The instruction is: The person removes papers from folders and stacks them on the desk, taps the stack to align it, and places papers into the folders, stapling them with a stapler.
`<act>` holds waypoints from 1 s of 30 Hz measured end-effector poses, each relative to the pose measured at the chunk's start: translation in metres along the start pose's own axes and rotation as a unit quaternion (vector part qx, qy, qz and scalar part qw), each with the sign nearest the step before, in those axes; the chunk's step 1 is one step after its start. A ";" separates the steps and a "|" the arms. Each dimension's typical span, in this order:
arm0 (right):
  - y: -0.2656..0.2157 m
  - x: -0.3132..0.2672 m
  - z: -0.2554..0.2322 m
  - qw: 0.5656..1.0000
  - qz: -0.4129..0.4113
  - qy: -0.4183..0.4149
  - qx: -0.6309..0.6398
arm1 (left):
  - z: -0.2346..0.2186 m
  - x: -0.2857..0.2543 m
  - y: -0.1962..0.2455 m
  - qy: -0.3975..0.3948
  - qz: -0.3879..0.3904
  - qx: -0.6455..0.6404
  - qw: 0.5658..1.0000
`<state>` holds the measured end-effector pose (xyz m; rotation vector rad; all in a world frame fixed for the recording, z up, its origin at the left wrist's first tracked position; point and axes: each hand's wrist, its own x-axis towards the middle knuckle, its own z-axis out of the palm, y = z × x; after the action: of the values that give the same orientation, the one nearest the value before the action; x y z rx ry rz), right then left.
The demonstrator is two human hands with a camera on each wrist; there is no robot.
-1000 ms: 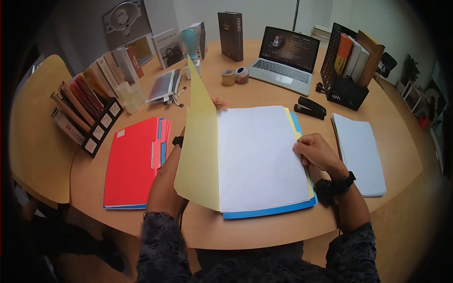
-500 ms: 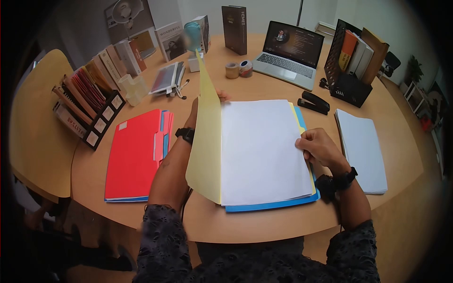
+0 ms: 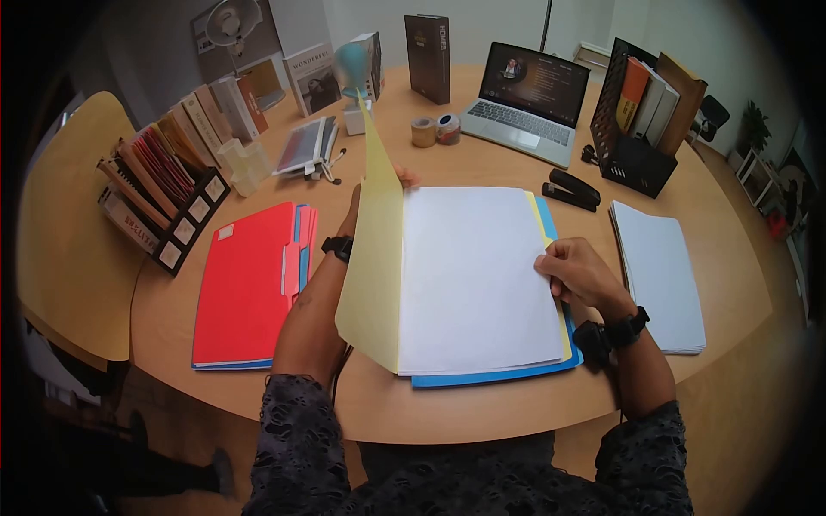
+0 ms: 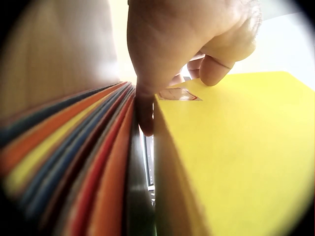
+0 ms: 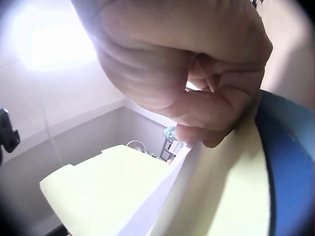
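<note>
A yellow folder (image 3: 372, 258) lies open, its left cover raised, with white sheets (image 3: 477, 275) inside and a blue folder (image 3: 499, 378) beneath. My left hand (image 3: 406, 177), mostly hidden behind the cover in the head view, grips the folder near its top; in the left wrist view this hand (image 4: 192, 39) has its thumb against the yellow cover (image 4: 241, 142). At the right edge, my right hand (image 3: 581, 273) pinches the white sheets. The right wrist view shows the hand (image 5: 197, 69) with thumb and curled finger on the paper edge (image 5: 157, 201).
Red folders (image 3: 245, 284) lie at left, a white paper stack (image 3: 661, 279) at right. A stapler (image 3: 570, 189), laptop (image 3: 525, 112), tape rolls (image 3: 422, 132) and black file holder (image 3: 637, 163) stand beyond. Upright files (image 3: 146, 189) and a clear holder (image 3: 244, 163) are at back left.
The head view has shifted slightly. The white sheets and yellow folder have moved a little left over the blue folder, and my right hand has moved slightly left with them.
</note>
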<state>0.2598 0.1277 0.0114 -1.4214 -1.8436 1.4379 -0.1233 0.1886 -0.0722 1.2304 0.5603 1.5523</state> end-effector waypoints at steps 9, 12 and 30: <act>-0.001 -0.001 0.000 0.999 -0.019 0.007 -0.027 | 0.012 -0.002 0.010 0.118 -0.111 0.022 0.987; -0.006 -0.004 0.000 0.999 -0.007 0.011 -0.044 | 0.010 -0.005 0.009 0.088 -0.088 0.018 0.992; -0.001 -0.003 0.001 0.998 -0.019 0.015 -0.049 | 0.022 -0.005 0.008 0.013 -0.025 -0.086 0.996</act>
<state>0.2598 0.1247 0.0128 -1.4378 -1.9361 1.3155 -0.1070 0.1766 -0.0595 1.0597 0.4600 1.5415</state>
